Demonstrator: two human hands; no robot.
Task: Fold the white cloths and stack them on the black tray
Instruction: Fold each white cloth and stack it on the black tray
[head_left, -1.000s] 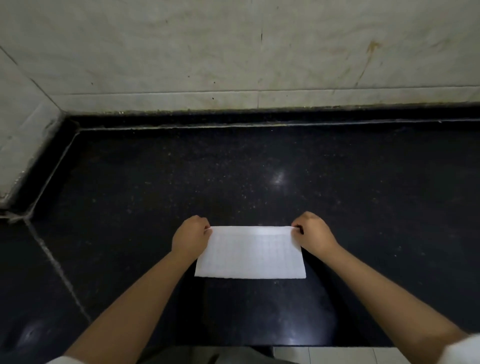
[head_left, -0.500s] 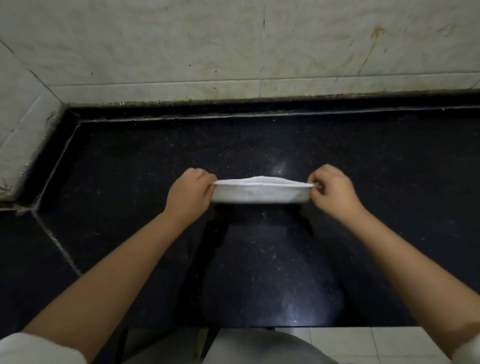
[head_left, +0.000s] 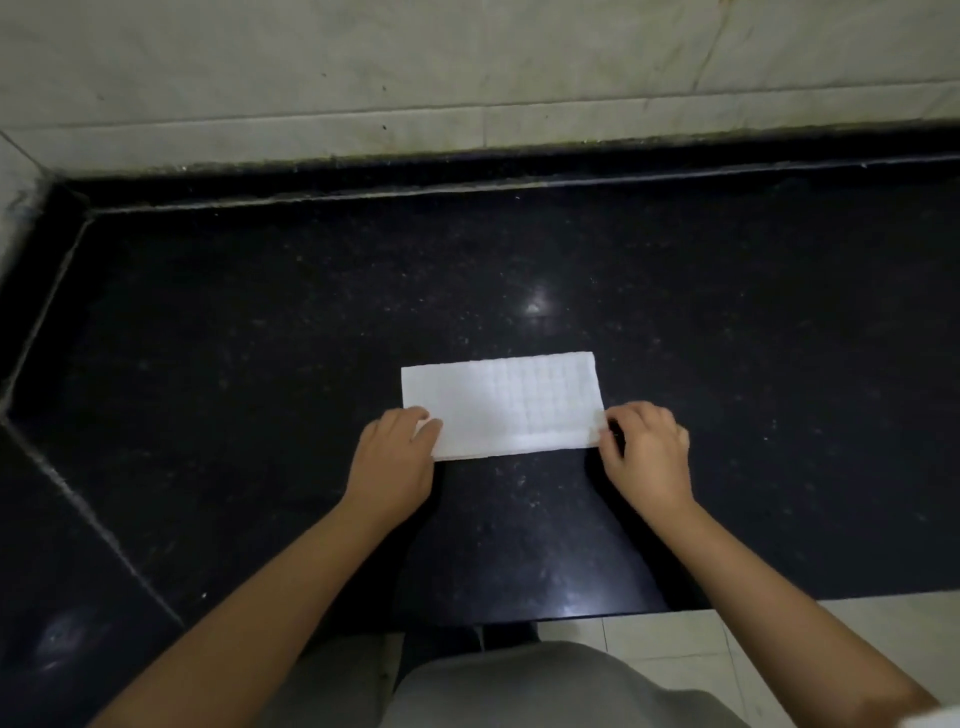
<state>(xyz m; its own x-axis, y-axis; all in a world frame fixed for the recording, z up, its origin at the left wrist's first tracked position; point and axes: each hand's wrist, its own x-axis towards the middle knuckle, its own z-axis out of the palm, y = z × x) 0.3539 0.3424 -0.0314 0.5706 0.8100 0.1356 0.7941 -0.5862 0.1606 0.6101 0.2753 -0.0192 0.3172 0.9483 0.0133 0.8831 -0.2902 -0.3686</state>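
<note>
A white cloth (head_left: 501, 405) with a faint grid texture lies flat on the black stone counter (head_left: 260, 338) as a folded rectangle, its layered edges toward me. My left hand (head_left: 395, 457) holds its near left corner, thumb on top of the fabric. At the near right corner my right hand (head_left: 644, 452) pinches the cloth with curled fingers. No black tray can be told apart from the dark counter in this view.
A pale marble wall (head_left: 467, 67) rises behind the counter and wraps around at the left. The counter's front edge (head_left: 597, 616) runs near my body, with light floor tiles (head_left: 779, 649) below at the right.
The cloth was lifted by its corners, swung up and away, and folded over. It now lies flat farther from me, with both hands at its near corners.
</note>
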